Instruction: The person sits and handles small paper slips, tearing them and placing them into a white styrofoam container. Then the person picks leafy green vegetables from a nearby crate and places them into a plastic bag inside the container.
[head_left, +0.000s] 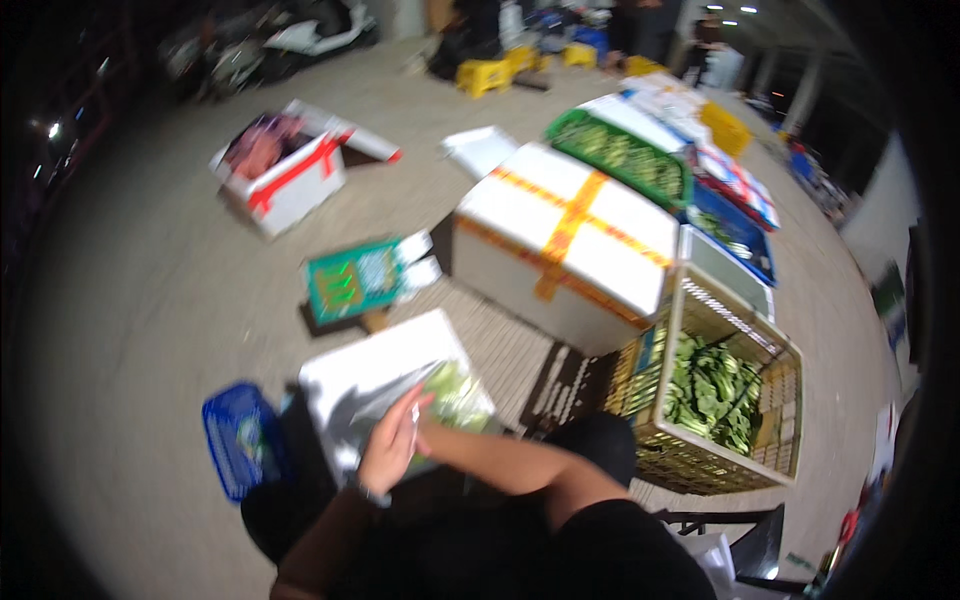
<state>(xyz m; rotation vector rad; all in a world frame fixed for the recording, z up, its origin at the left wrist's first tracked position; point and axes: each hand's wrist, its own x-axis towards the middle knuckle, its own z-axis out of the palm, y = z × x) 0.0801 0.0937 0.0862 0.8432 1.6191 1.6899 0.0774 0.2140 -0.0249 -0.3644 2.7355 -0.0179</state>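
Note:
My left hand (388, 444), with a watch (373, 495) at its wrist, is at the edge of a clear plastic bag (459, 397) of green vegetables. The bag lies on a white foam slab (367, 352) in front of me. My right hand (424, 433) meets the left from the other side and is mostly hidden behind it. A thin pale strip shows between the two hands. Blur hides how the fingers close on the film.
A crate of leafy greens (716, 390) stands at right, beside a taped foam box (566, 225). A green-faced scale (352, 277) is ahead, a blue basket (238, 442) at left. Farther off are an open foam box (300, 184), a green crate (622, 154), yellow stools (484, 77) and people.

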